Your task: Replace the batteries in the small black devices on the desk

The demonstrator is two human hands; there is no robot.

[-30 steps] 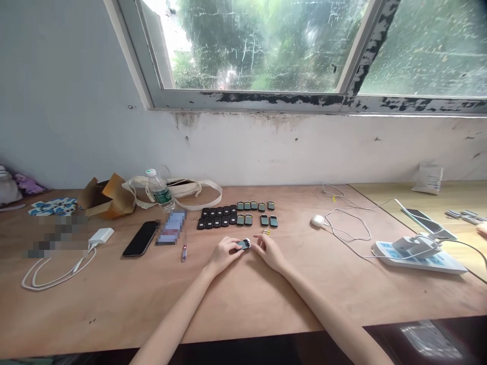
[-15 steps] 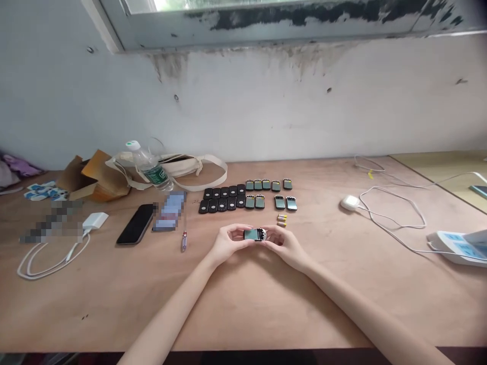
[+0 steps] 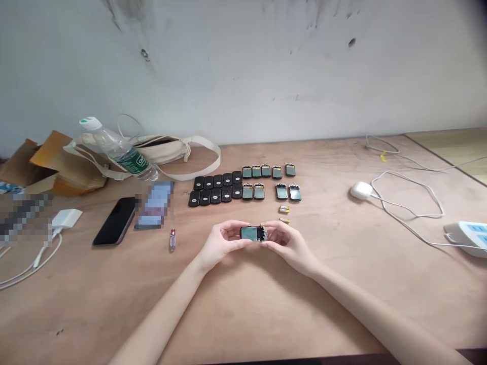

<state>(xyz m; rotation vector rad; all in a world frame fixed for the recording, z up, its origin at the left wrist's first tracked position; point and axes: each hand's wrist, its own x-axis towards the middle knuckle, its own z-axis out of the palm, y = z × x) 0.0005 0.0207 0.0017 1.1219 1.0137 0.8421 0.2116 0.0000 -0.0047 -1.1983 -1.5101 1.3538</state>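
A small black LCD device (image 3: 250, 233) with a greenish screen lies on its side between my hands, just above or on the table. My left hand (image 3: 216, 246) pinches its left end between thumb and fingers. My right hand (image 3: 289, 246) grips the silver-and-black right end, thumb below and fingers above. Beyond my hands, several similar LCD devices (image 3: 281, 191) stand in two rows. To their left are rows of black covers (image 3: 215, 195) with small pale oval labels. A few small yellow-ended batteries (image 3: 284, 209) lie just past my right hand.
A screwdriver (image 3: 172, 240) with a clear handle lies left of my hands. Farther left are a black phone (image 3: 114, 222), a blurred-out phone (image 3: 155, 204), a water bottle (image 3: 131, 158), a cream bag (image 3: 163, 150) and a cardboard box (image 3: 68, 167). A white charger (image 3: 361, 190) with cable lies right.
The camera view has tipped downward and come closer, so the window has gone out of sight. Both hands still hold the LCD device, in much the same grip.
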